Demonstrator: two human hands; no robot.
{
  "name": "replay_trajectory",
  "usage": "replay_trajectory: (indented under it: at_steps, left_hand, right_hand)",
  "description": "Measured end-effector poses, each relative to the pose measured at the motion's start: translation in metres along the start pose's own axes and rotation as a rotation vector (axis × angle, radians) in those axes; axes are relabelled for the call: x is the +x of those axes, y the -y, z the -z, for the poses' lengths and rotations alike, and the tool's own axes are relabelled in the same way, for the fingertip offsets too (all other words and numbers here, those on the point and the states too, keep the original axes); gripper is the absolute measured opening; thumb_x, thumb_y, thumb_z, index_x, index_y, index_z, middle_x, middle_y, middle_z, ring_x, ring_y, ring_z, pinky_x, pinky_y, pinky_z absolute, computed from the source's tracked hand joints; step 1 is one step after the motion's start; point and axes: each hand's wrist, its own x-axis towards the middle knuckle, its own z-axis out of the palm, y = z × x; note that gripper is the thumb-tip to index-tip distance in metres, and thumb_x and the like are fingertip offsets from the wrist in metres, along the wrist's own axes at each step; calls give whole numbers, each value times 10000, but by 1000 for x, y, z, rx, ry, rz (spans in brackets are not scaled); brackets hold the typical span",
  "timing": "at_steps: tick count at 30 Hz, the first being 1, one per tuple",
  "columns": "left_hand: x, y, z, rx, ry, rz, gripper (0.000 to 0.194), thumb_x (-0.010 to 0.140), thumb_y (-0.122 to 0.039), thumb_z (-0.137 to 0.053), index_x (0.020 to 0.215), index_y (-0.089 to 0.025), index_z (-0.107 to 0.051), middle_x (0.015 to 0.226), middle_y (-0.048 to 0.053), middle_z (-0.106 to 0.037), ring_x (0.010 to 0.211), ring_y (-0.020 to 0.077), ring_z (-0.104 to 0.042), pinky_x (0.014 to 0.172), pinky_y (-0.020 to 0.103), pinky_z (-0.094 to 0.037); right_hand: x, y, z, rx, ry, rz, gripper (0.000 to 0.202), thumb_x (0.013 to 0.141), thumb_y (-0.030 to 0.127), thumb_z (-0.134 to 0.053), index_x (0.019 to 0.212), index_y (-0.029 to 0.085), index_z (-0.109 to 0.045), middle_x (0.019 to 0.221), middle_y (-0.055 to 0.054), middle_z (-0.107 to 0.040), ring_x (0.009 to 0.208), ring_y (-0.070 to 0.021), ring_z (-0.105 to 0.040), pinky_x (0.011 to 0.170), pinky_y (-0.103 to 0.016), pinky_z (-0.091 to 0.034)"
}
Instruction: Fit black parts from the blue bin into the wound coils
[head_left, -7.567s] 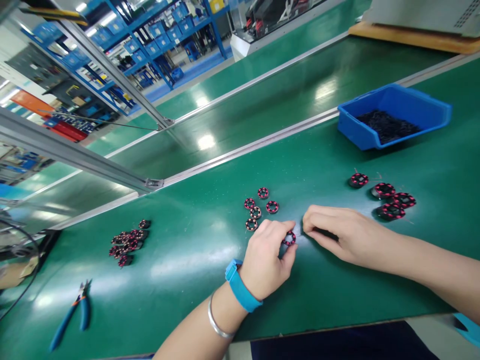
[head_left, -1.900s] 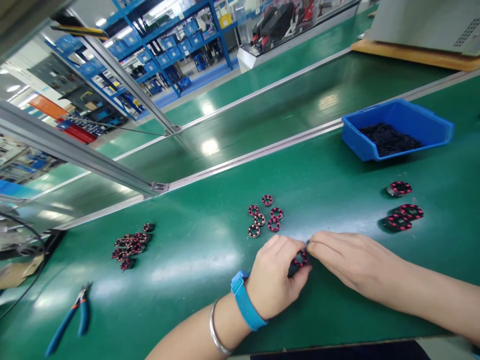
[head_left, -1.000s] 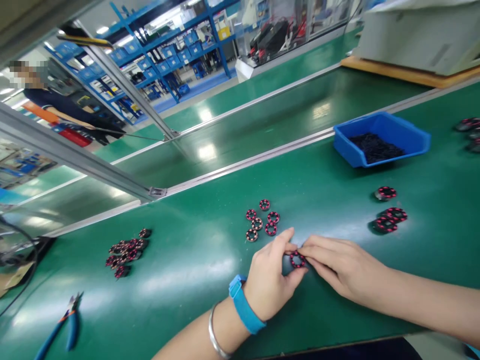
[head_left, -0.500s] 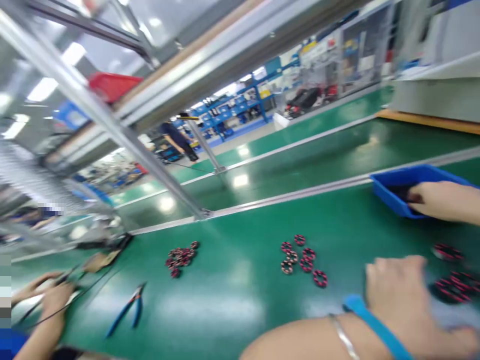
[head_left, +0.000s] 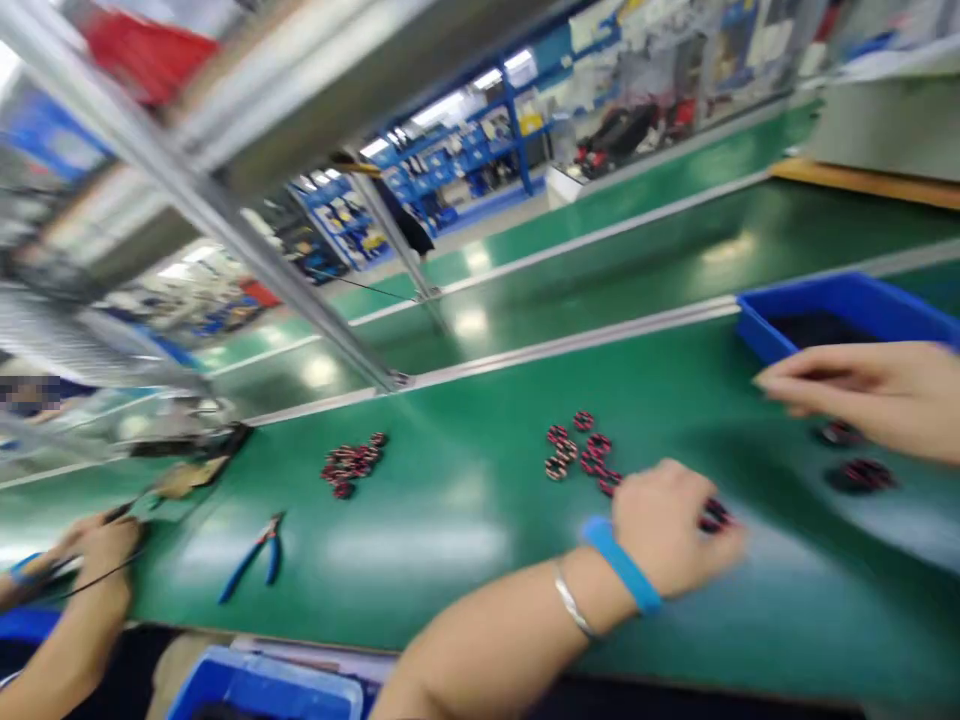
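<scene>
My left hand [head_left: 667, 525], with a blue wristband and a silver bracelet, is closed on a red-and-black ring coil [head_left: 714, 516] just above the green bench. Beside its knuckles lies a loose group of several ring coils [head_left: 592, 455], one partly covered by the hand. My right hand [head_left: 877, 390] hovers in front of the blue bin [head_left: 765, 335], fingers curled together; whatever is inside them is hidden. Beneath it are more dark-and-red coils [head_left: 866, 474], blurred. Dark contents show inside the bin.
Blue-handled pliers [head_left: 251, 562] lie on the bench left of a coil cluster [head_left: 352, 465]. At far left a co-worker's hands [head_left: 105, 550] hold a thin cable. A metal post [head_left: 277, 270] rises from the bench's back rail. Another blue bin [head_left: 277, 690] sits below the front edge.
My left hand has moved left from the right-hand coils towards the middle group, now with a coil in it. My right hand has come out of the blue bin. The view has shifted.
</scene>
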Motion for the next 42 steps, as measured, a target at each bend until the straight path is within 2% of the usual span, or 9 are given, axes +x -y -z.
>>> replay_trajectory:
  at_steps: [1,2,4,7,11,16,20,24,42]
  left_hand:
    - [-7,6,4,-47,-27,20,325,793,-454,-764,946,-184,-668,947,71,-705,876,249,-708,728,390,-644]
    - [-13,12,7,-101,-62,27,350,770,-443,-773,974,-186,-651,971,70,-686,876,245,-691,737,393,-632]
    - [-22,23,12,-216,-107,-26,280,782,-313,-709,1018,-190,-622,973,56,-665,851,208,-661,735,343,-598]
    - [-31,31,16,-319,-166,-69,187,794,-196,-611,980,-191,-599,883,26,-633,720,147,-595,657,274,-524]
    - [-30,31,17,-311,-219,-40,151,764,-189,-626,904,-187,-570,808,1,-580,638,124,-522,588,258,-449]
    - [-27,28,18,-298,-186,-53,163,791,-181,-623,951,-190,-593,833,-2,-581,635,116,-514,582,248,-436]
    - [-27,27,20,-290,-194,-41,107,799,-172,-618,892,-191,-568,833,3,-590,654,120,-534,597,245,-449]
    - [-28,26,21,-259,-168,-51,104,841,-186,-605,944,-195,-598,840,2,-593,639,116,-541,587,243,-456]
    - [-28,26,24,-205,-124,-59,77,871,-219,-609,941,-196,-631,850,-2,-591,585,100,-523,562,241,-462]
  right_hand:
    - [-8,26,-14,156,187,-196,314,940,517,-625,855,243,-750,619,-49,-713,540,-179,-672,480,-282,-493]
    - [-14,46,-28,290,291,-328,340,906,533,-647,821,214,-726,611,-46,-693,517,-163,-641,474,-269,-487]
    - [-24,67,-52,441,405,-477,373,862,544,-668,795,178,-690,619,-37,-657,522,-140,-595,488,-257,-482]
    - [-34,66,-67,501,449,-561,381,834,535,-680,757,163,-652,590,3,-577,490,-103,-515,463,-231,-430]
    - [-37,53,-65,540,504,-644,396,808,553,-696,760,165,-633,583,22,-544,473,-92,-487,451,-224,-410]
    - [-38,55,-63,515,560,-747,446,765,599,-721,749,166,-617,544,28,-532,470,-93,-496,457,-214,-409]
    - [-37,59,-62,500,560,-787,426,769,589,-707,744,175,-609,525,29,-536,462,-96,-505,450,-212,-414]
    - [-36,60,-63,527,522,-805,411,768,582,-715,751,185,-608,491,37,-517,448,-104,-503,438,-222,-426]
    - [-39,61,-66,497,525,-712,330,833,498,-653,758,180,-612,518,28,-544,459,-101,-517,450,-216,-413]
